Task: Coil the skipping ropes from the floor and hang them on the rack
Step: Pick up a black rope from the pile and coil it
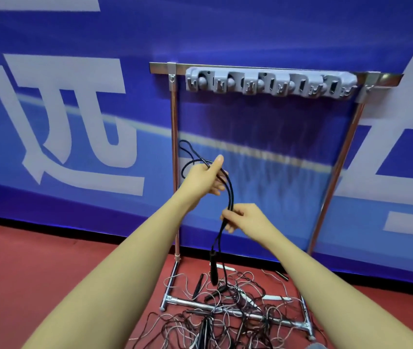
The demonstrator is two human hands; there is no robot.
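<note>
Skipping ropes lie in a tangled heap [228, 308] on the red floor [49, 268], well below both hands; thin black and pale cords cross each other so densely that their number cannot be told. One black rope [229, 190] is lifted clear of the heap and held between two hands.

At the upper end, the left hand [205, 177] has its fingers [216, 186] curled round several gathered strands, thumb stretched up along them; a loop of the cord stands out above and to the left of this hand. Just below it and to the right, the right hand [244, 217] has fingers [228, 217] closed in a pinch on the same cord. From that pinch the rope falls straight down, and one black handle [213, 269] dangles at its end, hanging just over the heap (whether it touches the cords beneath is unclear). A few more dark and white handles lie among the tangled cords.

Behind the hands stands one chrome rack [174, 152], its two uprights either side of them and its base bar under the heap. A single grey hook strip [271, 83] runs along the top rail, well above the fingers, with five holders and no rope on it. A blue banner [74, 122] with white lettering backs everything.
</note>
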